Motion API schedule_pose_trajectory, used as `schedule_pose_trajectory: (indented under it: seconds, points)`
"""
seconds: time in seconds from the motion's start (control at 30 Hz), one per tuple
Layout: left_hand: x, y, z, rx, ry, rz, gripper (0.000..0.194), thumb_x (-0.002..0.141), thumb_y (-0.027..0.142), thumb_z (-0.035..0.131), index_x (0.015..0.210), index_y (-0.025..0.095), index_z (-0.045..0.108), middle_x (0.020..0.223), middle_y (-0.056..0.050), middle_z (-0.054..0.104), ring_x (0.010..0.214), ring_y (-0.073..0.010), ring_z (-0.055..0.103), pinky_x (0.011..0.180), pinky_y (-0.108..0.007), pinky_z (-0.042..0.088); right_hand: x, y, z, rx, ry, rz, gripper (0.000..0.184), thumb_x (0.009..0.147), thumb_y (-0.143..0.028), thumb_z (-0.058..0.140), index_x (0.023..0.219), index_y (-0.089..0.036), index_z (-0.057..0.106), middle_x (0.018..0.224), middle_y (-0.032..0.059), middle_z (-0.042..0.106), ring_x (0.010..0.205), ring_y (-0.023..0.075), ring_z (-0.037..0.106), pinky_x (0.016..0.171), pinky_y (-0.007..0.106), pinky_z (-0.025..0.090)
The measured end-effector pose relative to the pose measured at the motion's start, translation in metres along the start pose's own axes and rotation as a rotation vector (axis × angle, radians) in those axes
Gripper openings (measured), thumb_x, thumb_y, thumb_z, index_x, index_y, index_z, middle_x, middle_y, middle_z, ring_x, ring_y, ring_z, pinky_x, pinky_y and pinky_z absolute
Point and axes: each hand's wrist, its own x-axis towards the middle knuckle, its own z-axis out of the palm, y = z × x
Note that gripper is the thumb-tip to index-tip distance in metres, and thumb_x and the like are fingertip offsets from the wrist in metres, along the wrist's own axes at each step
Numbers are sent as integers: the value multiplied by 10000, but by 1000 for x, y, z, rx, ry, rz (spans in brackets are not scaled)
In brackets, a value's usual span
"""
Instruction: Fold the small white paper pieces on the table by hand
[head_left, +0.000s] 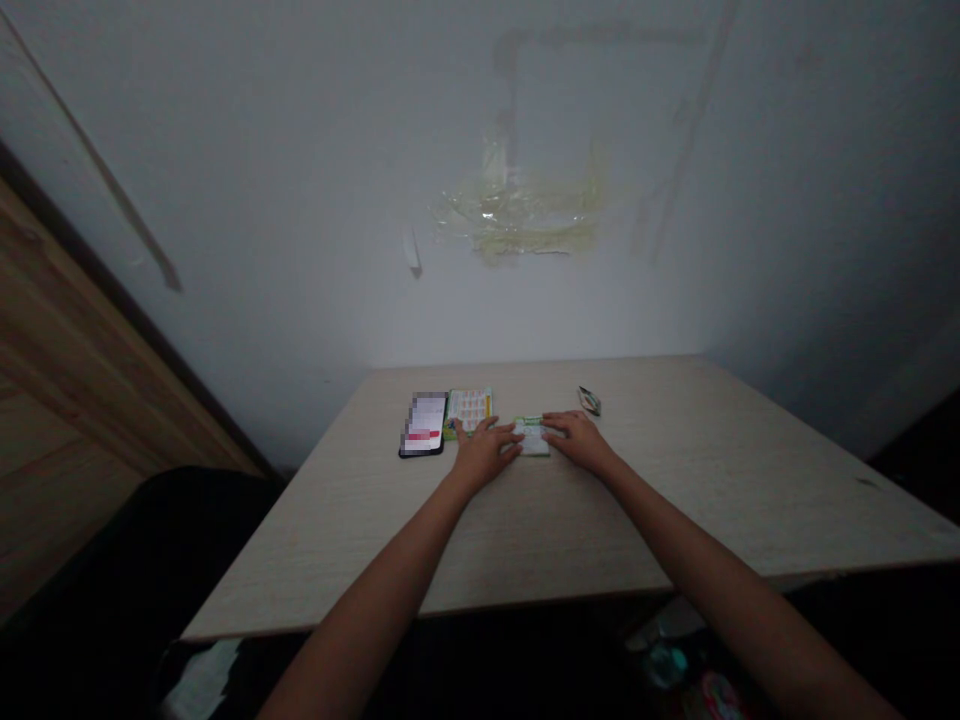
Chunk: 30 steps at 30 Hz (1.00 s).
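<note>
A small flat white-and-green paper piece (533, 440) lies on the table between my hands; it could be a card or a folded leaflet. My left hand (484, 452) is open, fingers spread, with fingertips at the paper's left edge. From the other side my right hand (579, 438) reaches in, its fingers stretched out over the right edge. Beyond the left fingers is a green printed sheet or booklet (471, 405) with rows of coloured boxes, its lower part hidden by that hand. Left of it a phone (424, 428) lies with its screen lit.
A small crumpled packet or folded paper (589, 401) sits beyond my right hand on the pale wooden table (360, 540). A wall (300, 200) with peeling clear tape (525, 215) rises behind. Wooden boards (67, 370) lean at left. Dim items (667, 660) show below the front edge.
</note>
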Motion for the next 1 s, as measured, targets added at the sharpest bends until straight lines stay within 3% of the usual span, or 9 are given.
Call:
schedule_pose_trajectory:
  seconds: [0.27,0.53,1.0]
  points:
    - [0,1,0,3,27,17,302,947,479,506,1215,440,638,1406,50,583,1414,-330,344,1023,-827,-100,1,0,0,-59,-18,-32,358,897,-375,597,1231,-277,682,1307,24,650,1199,252,556,1072,414,395]
    - [-2,3,-3,52,15,11,316,955,493,478,1226,434,629,1424,44,567,1420,-329,335,1035,-825,-69,0,7,6,106,85,-30,298,829,-373,687,1091,-245,751,1166,59,722,1114,242,627,1017,396,452]
    - [-1,0,-1,17,17,6,298,936,497,511,1193,436,647,1422,52,568,1422,-328,330,1039,-809,-101,2,5,0,94,17,-34,265,832,-367,682,1072,-285,756,1159,40,726,1110,240,637,1030,418,453]
